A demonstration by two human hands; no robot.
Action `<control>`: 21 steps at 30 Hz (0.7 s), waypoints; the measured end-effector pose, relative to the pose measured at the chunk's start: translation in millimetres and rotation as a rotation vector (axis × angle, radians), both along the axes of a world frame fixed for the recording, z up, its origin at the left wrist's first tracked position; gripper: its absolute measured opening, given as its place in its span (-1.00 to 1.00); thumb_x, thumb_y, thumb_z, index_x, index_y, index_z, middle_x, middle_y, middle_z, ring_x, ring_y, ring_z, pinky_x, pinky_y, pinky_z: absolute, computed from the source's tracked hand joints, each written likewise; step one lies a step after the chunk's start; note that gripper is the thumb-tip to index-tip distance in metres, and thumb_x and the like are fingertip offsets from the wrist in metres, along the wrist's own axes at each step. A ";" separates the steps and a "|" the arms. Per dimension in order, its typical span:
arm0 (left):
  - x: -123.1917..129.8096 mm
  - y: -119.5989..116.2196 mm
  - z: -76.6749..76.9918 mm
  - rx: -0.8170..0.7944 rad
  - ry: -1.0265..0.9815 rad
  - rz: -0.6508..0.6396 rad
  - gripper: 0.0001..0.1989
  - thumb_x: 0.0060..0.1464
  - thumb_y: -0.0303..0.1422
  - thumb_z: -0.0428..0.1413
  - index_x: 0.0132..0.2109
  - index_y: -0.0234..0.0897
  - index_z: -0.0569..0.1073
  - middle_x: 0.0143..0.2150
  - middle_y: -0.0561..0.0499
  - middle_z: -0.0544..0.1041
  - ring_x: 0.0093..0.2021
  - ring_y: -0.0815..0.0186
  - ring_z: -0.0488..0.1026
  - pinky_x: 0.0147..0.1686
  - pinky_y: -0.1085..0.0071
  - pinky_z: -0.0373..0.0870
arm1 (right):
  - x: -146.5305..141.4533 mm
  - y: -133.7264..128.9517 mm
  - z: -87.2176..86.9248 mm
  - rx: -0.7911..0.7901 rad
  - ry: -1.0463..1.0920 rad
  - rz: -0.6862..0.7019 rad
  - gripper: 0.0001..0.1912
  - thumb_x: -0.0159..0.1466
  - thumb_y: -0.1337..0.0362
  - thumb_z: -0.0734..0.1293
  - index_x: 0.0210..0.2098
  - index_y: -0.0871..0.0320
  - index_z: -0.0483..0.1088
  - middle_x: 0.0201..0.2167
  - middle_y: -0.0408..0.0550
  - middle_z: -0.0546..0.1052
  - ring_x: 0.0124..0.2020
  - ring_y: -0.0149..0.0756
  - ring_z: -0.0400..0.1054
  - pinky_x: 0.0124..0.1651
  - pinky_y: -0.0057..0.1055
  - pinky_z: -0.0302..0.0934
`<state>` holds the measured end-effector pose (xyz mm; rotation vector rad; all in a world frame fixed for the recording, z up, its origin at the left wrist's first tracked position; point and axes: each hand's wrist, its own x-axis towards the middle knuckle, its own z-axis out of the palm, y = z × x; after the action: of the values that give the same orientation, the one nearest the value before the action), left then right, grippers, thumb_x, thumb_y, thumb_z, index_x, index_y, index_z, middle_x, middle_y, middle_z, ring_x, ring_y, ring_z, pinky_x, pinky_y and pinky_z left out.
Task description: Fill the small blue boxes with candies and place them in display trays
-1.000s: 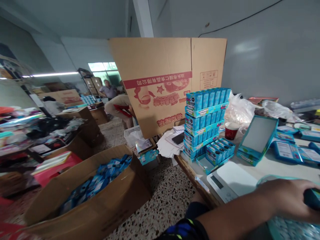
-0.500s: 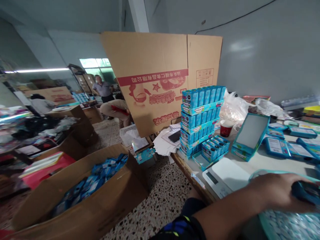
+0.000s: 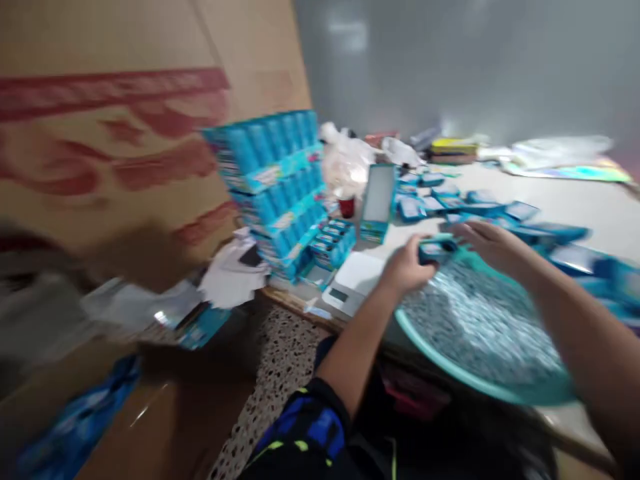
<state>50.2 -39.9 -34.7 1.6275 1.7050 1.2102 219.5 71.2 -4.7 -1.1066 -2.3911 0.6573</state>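
Note:
My left hand (image 3: 411, 264) grips a small blue box (image 3: 436, 249) above the far left rim of a teal basin (image 3: 440, 360). Small wrapped pieces (image 3: 485, 320) fill the basin. Just right of the box is my right hand (image 3: 483, 241), over the basin's far edge; its fingers are blurred, and whether they hold anything is unclear. A white scale (image 3: 357, 280) lies left of the basin. Beyond it are a tray of small blue boxes (image 3: 334, 241) and a tall stack of filled blue trays (image 3: 280, 190).
Blue boxes (image 3: 565, 233) are scattered behind the basin. An upright teal display box (image 3: 379, 200), red cup (image 3: 347, 206) and plastic bags (image 3: 345, 163) stand farther back. Papers (image 3: 233, 270) overhang the table's left edge. A large carton (image 3: 200, 413) sits on the floor at lower left.
The view has swung right and down, so the basin and both hands now show. My right hand has come into view beside the small box in my left hand.

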 end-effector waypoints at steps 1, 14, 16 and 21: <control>-0.6 4.1 -0.2 0.085 -0.032 0.026 -0.43 0.05 -0.43 0.28 0.21 -0.14 0.39 0.12 -0.09 0.57 0.08 0.14 0.55 0.13 0.20 0.48 | -1.9 4.6 -2.4 -0.070 -0.019 -0.020 -0.45 0.46 0.02 -0.05 0.00 0.05 0.49 -0.09 0.17 0.61 -0.09 -0.06 0.54 -0.07 -0.18 0.44; -124.2 -36.3 21.4 0.346 -0.046 0.462 -0.31 -0.12 -0.37 0.39 0.19 -0.23 0.40 0.12 -0.09 0.52 0.10 0.11 0.51 0.18 0.10 0.49 | -29.8 6.1 -41.5 -0.093 -0.268 0.138 -0.72 0.30 0.07 0.42 -0.14 0.14 0.52 -0.02 0.11 0.55 -0.09 -0.05 0.45 -0.09 -0.26 0.28; -129.3 -40.2 12.2 0.274 -0.034 0.474 -0.36 -0.12 -0.39 0.37 0.15 -0.27 0.43 0.11 -0.11 0.53 0.09 0.10 0.51 0.19 0.08 0.47 | -29.8 7.1 -43.7 -0.135 -0.286 0.184 -0.72 0.24 0.11 0.46 -0.14 0.15 0.52 -0.10 0.06 0.58 -0.14 -0.07 0.46 -0.16 -0.28 0.25; -125.2 -40.9 -9.1 0.035 0.044 0.344 -0.46 -0.06 -0.42 0.34 0.11 -0.26 0.47 0.12 -0.15 0.54 0.12 0.06 0.50 0.21 0.04 0.42 | -28.7 5.5 -44.1 -0.150 -0.338 0.248 -0.72 0.23 0.09 0.47 -0.19 0.17 0.52 -0.21 0.02 0.60 -0.24 -0.14 0.44 -0.26 -0.32 0.18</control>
<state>-74.9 -80.8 -43.8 1.4271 2.0636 1.3744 190.8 76.7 -48.8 -1.0597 -2.8409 0.7960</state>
